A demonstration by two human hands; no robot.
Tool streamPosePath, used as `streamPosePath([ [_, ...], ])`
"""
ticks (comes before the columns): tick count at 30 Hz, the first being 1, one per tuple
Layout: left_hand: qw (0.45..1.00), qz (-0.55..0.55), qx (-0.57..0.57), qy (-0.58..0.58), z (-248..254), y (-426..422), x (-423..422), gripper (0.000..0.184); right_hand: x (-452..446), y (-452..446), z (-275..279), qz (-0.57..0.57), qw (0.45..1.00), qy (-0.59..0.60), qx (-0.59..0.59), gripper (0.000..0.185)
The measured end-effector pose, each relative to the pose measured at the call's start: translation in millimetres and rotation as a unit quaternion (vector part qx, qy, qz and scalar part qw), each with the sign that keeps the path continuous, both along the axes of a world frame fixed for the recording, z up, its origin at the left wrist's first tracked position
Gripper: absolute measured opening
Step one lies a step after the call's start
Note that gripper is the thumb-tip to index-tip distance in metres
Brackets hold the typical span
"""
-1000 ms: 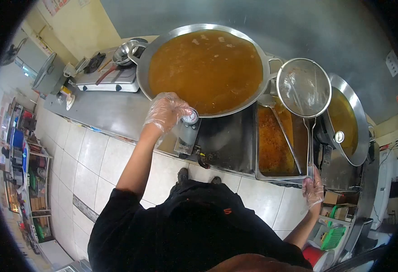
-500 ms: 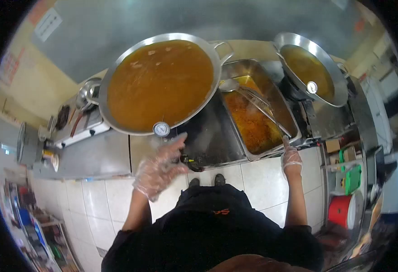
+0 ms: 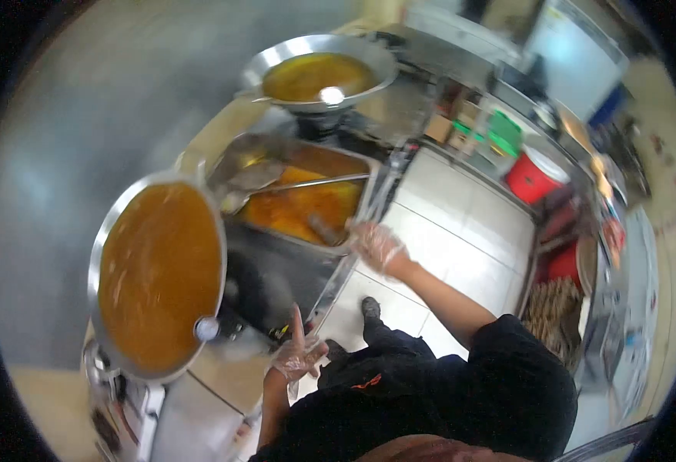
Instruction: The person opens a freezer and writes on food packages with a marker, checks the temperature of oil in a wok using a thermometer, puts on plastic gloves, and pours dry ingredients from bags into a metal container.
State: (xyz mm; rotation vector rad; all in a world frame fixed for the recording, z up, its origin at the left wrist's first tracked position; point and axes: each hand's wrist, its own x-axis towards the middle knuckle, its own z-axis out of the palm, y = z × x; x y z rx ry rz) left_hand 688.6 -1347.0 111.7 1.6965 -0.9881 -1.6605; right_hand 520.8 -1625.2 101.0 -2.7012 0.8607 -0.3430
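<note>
My right hand (image 3: pixel 376 246), in a clear plastic glove, is at the near edge of a deep metal tray (image 3: pixel 292 244) of orange oily liquid. Its fingers are closed on a grey metal utensil (image 3: pixel 324 230) that reaches into the tray; blur hides its kind. A long-handled ladle (image 3: pixel 307 183) lies across the tray. My left hand (image 3: pixel 299 359), also gloved, is held low in front of the stove edge, index finger stretched out and nothing in it. Nearest to it is a big wok (image 3: pixel 95 262) full of brown-orange liquid, with a dial thermometer (image 3: pixel 206 329) at its rim.
A second wok (image 3: pixel 388 73) of yellowish liquid stands beyond the tray, with a round dial (image 3: pixel 331 95) on its rim. To the right, past the tiled floor (image 3: pixel 438 208), are a red bucket (image 3: pixel 534 181), a green basket (image 3: pixel 504 132) and shelving.
The view has swung right, bringing the fridge side and shelves in. My left hand has lowered from beside the big wok. My right hand stays at the tray's edge.
</note>
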Motion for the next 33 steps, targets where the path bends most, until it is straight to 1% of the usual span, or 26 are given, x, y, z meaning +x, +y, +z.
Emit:
streamPosePath([
  [2,0.998,-0.039,0.016,0.045,-21.5,-10.6,-7.2,0.12,-52.8,24.1,-31.7,-0.02,0.998,0.037,0.045,0.039],
  [3,0.997,-0.073,0.001,0.011,-9.3,-23.9,-14.7,0.122,-80.9,37.7,-41.7,-0.054,0.991,0.074,0.102,0.034],
  [4,0.995,-0.098,0.0,0.012,-21.5,-34.0,-19.9,0.122,-111.2,52.6,-53.2,-0.086,0.977,0.106,0.162,0.031],
  [5,0.992,-0.12,-0.005,0.045,-44.3,-43.7,-21.9,0.124,-147.3,63.0,-95.8,-0.068,0.976,0.145,0.146,0.028],
  [6,0.99,-0.141,0.013,0.003,-27.2,-62.0,-34.5,0.124,-179.9,73.6,-118.8,-0.049,0.974,0.181,0.13,0.026],
  [7,0.985,-0.164,0.03,-0.039,-10.0,-80.5,-47.2,0.124,-219.1,89.2,-138.8,-0.1,0.972,0.106,0.186,0.021],
  [8,0.978,-0.188,0.049,-0.078,7.4,-99.1,-60.1,0.125,-247.2,109.2,-141.1,-0.188,0.949,0.108,0.23,0.02],
  [9,0.98,-0.188,0.021,-0.059,6.7,-115.7,-71.6,0.124,-288.0,128.5,-166.0,-0.202,0.95,0.086,0.22,0.018],
  [10,0.981,-0.189,-0.003,-0.038,3.8,-132.2,-84.9,0.122,-324.7,148.5,-191.8,-0.331,0.886,0.042,0.322,0.021],
  [11,0.982,-0.189,-0.027,-0.015,-0.6,-148.8,-99.2,0.121,-360.9,168.4,-218.3,-0.312,0.915,0.117,0.227,0.024],
  [12,0.981,-0.188,-0.048,0.008,-4.2,-167.4,-115.8,0.12,-406.1,188.4,-270.1,-0.338,0.89,0.175,0.251,0.02],
  [13,0.979,-0.187,-0.069,0.034,-8.0,-186.0,-134.1,0.12,-428.3,197.0,-285.1,-0.551,0.679,0.129,0.469,0.032],
  [14,0.975,-0.209,-0.071,0.033,-9.6,-208.0,-153.5,0.12,-449.8,217.2,-286.0,-0.563,0.679,0.174,0.438,0.033],
  [15,0.972,-0.224,-0.061,-0.027,-11.7,-231.6,-171.0,0.113,-468.0,237.7,-282.0,-0.572,0.677,0.223,0.406,0.034],
  [16,0.967,-0.234,-0.052,-0.087,-18.5,-255.5,-184.4,0.107,-478.4,247.2,-277.6,-0.584,0.668,0.214,0.409,0.034],
  [17,0.958,-0.219,-0.098,-0.155,-75.9,-276.1,-185.0,0.083,-493.7,250.1,-274.0,-0.543,0.681,0.24,0.428,0.034],
  [18,0.955,-0.231,-0.101,-0.154,-104.6,-299.5,-195.2,0.083,-512.1,249.4,-273.2,-0.499,0.693,0.266,0.447,0.034],
  [20,0.931,-0.268,-0.08,-0.234,-149.7,-332.0,-207.9,0.068,-542.0,240.9,-295.4,-0.498,0.692,0.263,0.452,0.032],
  [22,0.944,-0.24,0.015,-0.224,-225.4,-350.0,-200.2,0.055,-566.5,225.5,-306.4,-0.493,0.708,0.253,0.437,0.029],
  [24,0.914,-0.282,0.073,-0.281,-267.2,-346.3,-190.2,0.052,-588.7,198.3,-314.0,-0.472,0.735,0.27,0.406,0.027],
  [26,0.88,-0.328,0.13,-0.32,-280.2,-338.0,-187.0,0.049,-610.9,174.3,-343.9,-0.445,0.749,0.296,0.392,0.025],
  [27,0.869,-0.339,0.153,-0.326,-282.7,-340.1,-191.6,0.048,-619.1,164.9,-370.0,-0.528,0.741,0.14,0.39,0.021],
  [29,0.852,-0.355,0.192,-0.333,-289.4,-354.9,-206.6,0.045,-635.8,128.2,-372.4,-0.596,0.708,-0.022,0.377,0.021],
  [31,0.841,-0.368,0.208,-0.337,-297.5,-386.1,-225.6,0.043,-643.2,73.6,-330.5,-0.537,0.803,0.088,0.243,0.028],
  [32,0.837,-0.374,0.215,-0.337,-303.5,-405.6,-237.4,0.042,-647.4,42.3,-317.8,-0.541,0.799,0.088,0.246,0.028],
  [33,0.833,-0.381,0.215,-0.338,-309.9,-429.8,-249.1,0.041,-652.7,8.2,-308.0,-0.594,0.739,0.096,0.302,0.034],
])
